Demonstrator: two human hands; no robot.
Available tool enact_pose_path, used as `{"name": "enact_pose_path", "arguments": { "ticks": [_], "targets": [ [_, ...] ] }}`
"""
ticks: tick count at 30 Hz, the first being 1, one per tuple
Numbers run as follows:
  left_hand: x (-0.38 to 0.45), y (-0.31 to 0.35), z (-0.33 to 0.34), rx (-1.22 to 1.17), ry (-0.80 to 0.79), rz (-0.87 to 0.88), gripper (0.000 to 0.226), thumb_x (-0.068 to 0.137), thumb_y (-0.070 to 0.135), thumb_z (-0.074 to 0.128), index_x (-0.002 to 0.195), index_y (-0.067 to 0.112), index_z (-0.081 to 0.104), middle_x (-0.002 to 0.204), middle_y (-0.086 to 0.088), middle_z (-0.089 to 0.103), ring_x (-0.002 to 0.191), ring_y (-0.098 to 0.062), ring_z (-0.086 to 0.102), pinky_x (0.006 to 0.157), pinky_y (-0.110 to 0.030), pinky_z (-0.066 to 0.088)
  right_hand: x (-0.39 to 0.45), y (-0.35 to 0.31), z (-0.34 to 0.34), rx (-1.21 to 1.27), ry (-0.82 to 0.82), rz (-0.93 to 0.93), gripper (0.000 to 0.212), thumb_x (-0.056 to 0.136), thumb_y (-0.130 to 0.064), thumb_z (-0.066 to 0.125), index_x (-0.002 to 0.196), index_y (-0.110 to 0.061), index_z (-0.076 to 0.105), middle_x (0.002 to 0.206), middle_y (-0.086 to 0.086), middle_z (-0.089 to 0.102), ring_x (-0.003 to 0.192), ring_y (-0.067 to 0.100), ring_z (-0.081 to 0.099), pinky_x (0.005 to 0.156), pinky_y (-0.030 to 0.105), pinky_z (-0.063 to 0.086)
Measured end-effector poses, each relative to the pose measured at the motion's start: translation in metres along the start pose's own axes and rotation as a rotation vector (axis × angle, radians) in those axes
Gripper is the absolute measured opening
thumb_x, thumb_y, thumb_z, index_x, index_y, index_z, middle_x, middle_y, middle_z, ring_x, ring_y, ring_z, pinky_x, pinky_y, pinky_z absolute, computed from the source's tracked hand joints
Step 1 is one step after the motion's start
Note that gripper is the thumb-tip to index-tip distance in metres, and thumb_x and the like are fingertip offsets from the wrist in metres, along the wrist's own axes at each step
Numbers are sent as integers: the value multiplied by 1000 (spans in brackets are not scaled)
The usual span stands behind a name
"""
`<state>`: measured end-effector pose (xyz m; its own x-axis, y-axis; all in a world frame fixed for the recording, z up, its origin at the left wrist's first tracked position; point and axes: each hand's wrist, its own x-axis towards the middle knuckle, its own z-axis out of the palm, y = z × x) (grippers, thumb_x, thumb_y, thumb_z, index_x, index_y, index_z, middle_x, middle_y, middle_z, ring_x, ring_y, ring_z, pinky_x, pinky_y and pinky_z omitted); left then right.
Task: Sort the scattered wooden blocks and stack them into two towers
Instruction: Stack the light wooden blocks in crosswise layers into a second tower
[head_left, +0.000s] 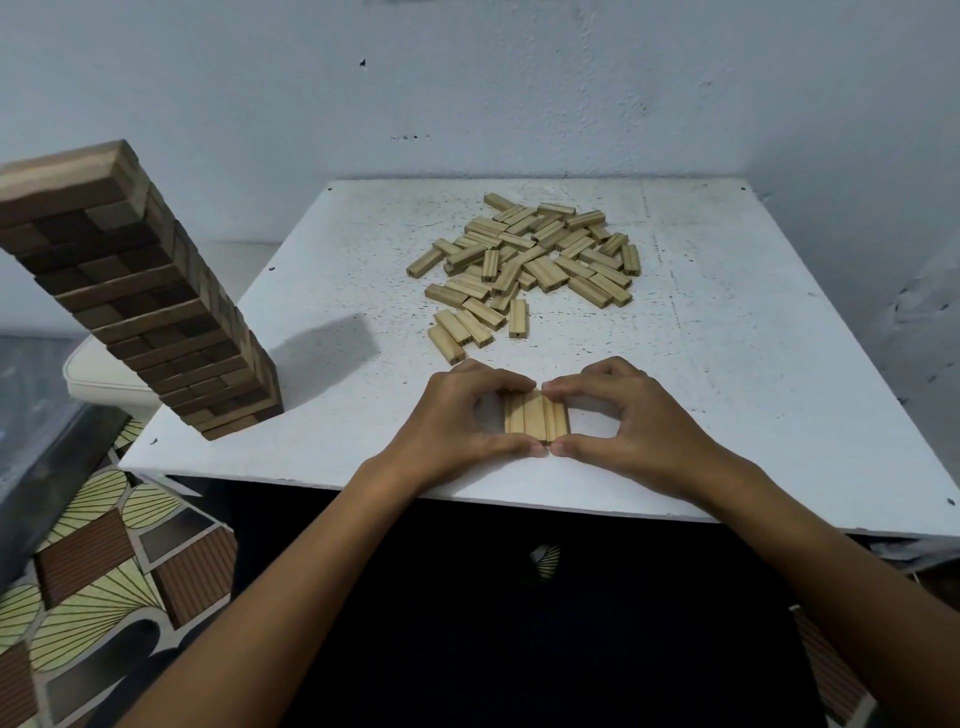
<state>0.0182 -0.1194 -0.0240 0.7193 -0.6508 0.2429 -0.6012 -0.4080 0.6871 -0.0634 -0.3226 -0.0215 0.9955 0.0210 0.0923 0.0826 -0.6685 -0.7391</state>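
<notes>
Nearest to the bench (727, 364) edge, both hands framed a small row of pale blocks (536, 415), three laid side by side as far as I could make out, flat on the white top. The left hand (457, 415) had its thumb against the near end of the row and its curled fingers on the far end, the grip closed around that side. The right hand (631, 413) mirrored it, thumb at the near end, fingertips on the far end, pinching the same row from the other side. The two thumbs almost met in front of the row.

Left of the row and a little farther back stood the dark tower (156, 312), many layers high, close to the bench's left edge, casting a shadow toward the middle.

Beyond the row, further across the bench, lay the loose pile of pale blocks (530, 260), jumbled and overlapping, with a few strays trailing nearer the hands.

Behind everything rose a plain whitish wall (519, 93).
</notes>
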Motion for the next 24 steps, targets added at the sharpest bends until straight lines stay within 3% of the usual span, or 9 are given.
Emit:
{"name": "enact_pose_path", "arguments": {
  "ticks": [9, 14, 18, 21, 24],
  "targets": [
    [0, -3, 2, -15, 1, 23, 68, 55, 57, 81, 113, 22, 71, 103, 14, 65, 101, -2, 55, 82, -13, 41, 0, 1, 0, -10, 1, -33, 51, 70, -37, 84, 117, -40, 65, 116, -20, 58, 116, 1, 47, 99, 37, 45],
    [0, -10, -6, 31, 142, 71, 54, 74, 57, 69, 111, 18, 72, 116, 7, 68, 112, -8, 54, 88, -24, 46, 6, -3, -4, 45, -7, -44, 36, 85, -34, 71, 120, -30, 65, 130, -16, 56, 123, 3, 46, 104, 38, 43],
    [10, -21, -25, 189, 231, 13, 48, 82, 55, 59, 111, 19, 72, 114, 7, 69, 112, -10, 52, 93, -32, 44, 34, -8, 1, -49, 4, -65, 38, 95, -30, 58, 133, -27, 57, 146, -10, 45, 136, 6, 35, 113, 35, 32],
    [24, -27, -31, 372, 171, -53, 46, 85, 48, 62, 121, 19, 66, 131, 3, 61, 126, -17, 44, 98, -41, 38, 69, -13, 10, -257, -33, -114, 46, 100, -28, 49, 145, -23, 43, 157, -3, 30, 146, 14, 19, 116, 35, 22],
    [35, -25, -28, 517, 98, -47, 49, 86, 52, 47, 124, 25, 62, 141, 3, 53, 135, -22, 37, 98, -46, 32, 98, -15, 19, -457, -108, -165, 51, 103, -24, 37, 152, -19, 27, 162, 0, 13, 150, 23, 1, 120, 42, 16]
  ]
}}
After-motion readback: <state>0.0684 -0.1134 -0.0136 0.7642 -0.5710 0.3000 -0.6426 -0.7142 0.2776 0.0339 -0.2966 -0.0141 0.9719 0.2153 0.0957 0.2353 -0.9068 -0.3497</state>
